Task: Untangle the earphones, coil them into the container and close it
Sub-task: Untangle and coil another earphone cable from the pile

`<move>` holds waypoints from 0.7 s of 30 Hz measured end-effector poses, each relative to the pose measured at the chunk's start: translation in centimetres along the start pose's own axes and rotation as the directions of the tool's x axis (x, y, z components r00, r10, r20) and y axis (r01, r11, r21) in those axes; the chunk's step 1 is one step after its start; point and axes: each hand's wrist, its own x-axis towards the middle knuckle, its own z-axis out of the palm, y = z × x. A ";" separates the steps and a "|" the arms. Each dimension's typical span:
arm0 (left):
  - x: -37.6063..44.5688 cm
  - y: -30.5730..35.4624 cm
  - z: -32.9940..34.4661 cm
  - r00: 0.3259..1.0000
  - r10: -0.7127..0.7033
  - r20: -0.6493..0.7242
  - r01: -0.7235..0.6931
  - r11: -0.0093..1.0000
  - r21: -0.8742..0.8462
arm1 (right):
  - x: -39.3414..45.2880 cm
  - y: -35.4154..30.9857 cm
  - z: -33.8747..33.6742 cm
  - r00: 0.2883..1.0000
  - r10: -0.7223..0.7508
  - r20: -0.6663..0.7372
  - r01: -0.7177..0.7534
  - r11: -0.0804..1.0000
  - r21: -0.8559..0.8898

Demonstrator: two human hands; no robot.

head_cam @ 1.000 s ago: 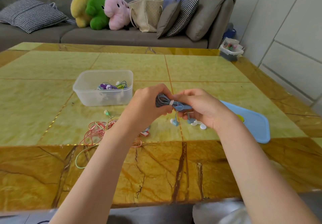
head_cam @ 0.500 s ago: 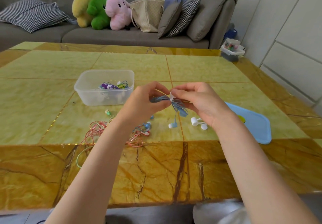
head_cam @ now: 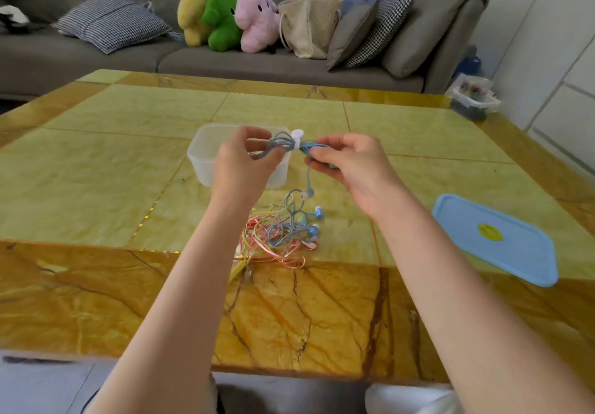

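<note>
Head view. A coiled blue earphone bundle, cinched at its middle by a white tie, is held above the table and in front of the clear plastic container. The left hand pinches the bundle's left loops between thumb and fingers; the right hand grasps its right end, fingers curled around the cord. One strand hangs from the bundle down toward the tangled pile of earphones lying on the table near the person, where pink, yellow and blue cords overlap. The blue lid lies flat on the table to the right, well apart from the container.

Risk, as a judgement: the hanging strand appears to reach the pile; if it is caught there, moving the bundle to the container could drag other cords along or pull the coil loose from its tie. A slack pinch on the loops could likewise let the coil spring open.

Compared with the frame half a second earlier, both hands have risen and moved forward, so the bundle now overlaps the container in the view instead of hovering near the pile, and the dangling strand looks longer. The container and lid appear not to have moved on the table.
</note>
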 end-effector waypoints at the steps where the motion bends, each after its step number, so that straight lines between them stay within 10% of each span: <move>1: 0.2 -0.2 -0.4 0.998 -0.002 -0.055 0.004 0.999 0.034 | 0.9 -0.3 0.5 1.000 -0.003 -0.024 0.003 1.000 -0.008; 10: 2.1 -1.6 -2.8 0.988 -0.050 -0.145 0.075 0.982 0.173 | 11.2 -0.3 7.7 0.996 -0.042 -0.078 0.011 0.930 -0.367; 14: 2.0 -1.2 -2.3 0.995 -0.061 -0.079 0.077 0.974 0.212 | 11.5 1.9 8.6 0.996 -0.076 -0.042 0.014 0.614 -0.789; 21: 0.8 -0.3 -1.4 0.984 0.030 0.174 -0.084 0.946 0.312 | 4.4 -0.7 1.8 0.976 -0.183 0.116 0.210 0.665 -0.717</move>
